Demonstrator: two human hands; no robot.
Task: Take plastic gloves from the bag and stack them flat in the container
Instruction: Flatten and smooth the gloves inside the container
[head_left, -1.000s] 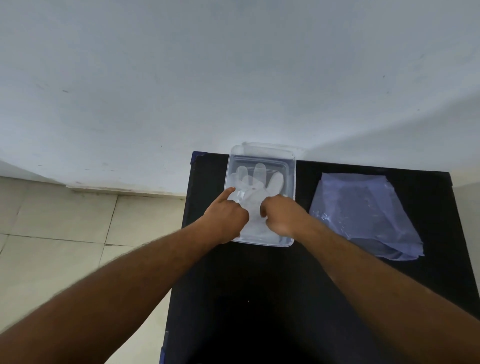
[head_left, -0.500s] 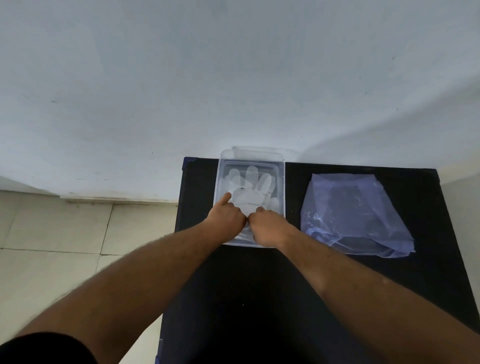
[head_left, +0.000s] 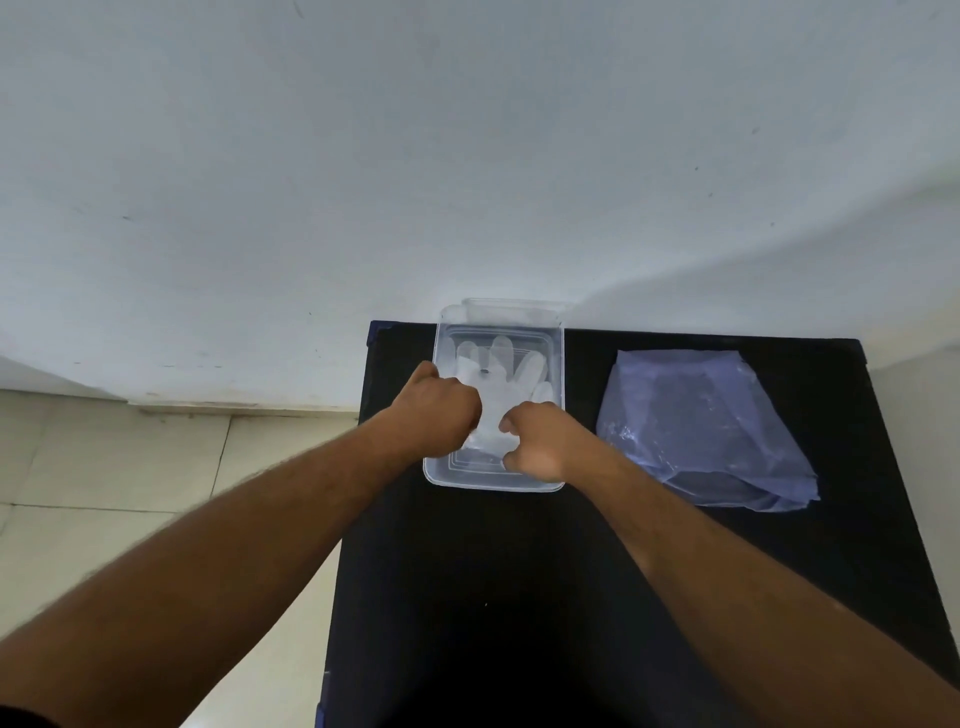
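Head cam, looking fwd and down. Black table (head_left: 519, 597) fills lower centre and right of frame; white wall above, pale tiled floor at left.

Clear plastic container (head_left: 558, 364) sits at centre of frame, at table's far edge, against the wall. Rectangular, open top. What looks like its lid stands behind it at the wall; too faint to be sure.

Plastic gloves (head_left: 511, 374) lie flat inside container, translucent white, glove fingers spread toward the far end. Looks like more than one layer; count can't be told. Small dark speck on the top glove near its palm.

Left hand (head_left: 436, 410) over container's left side, fingers curled under, knuckles up. Fingertips hidden below the hand; seems to press or pinch glove's cuff end, can't tell which.

Right hand (head_left: 537, 447) over container's near-right corner, fingers curled in a narrow claw, tips at the glove's lower edge. Whether it grips the plastic: can't tell.

Bag (head_left: 706, 431), bluish clear plastic, lies flat and crumpled at right of frame, well apart from container, neither hand touching it.
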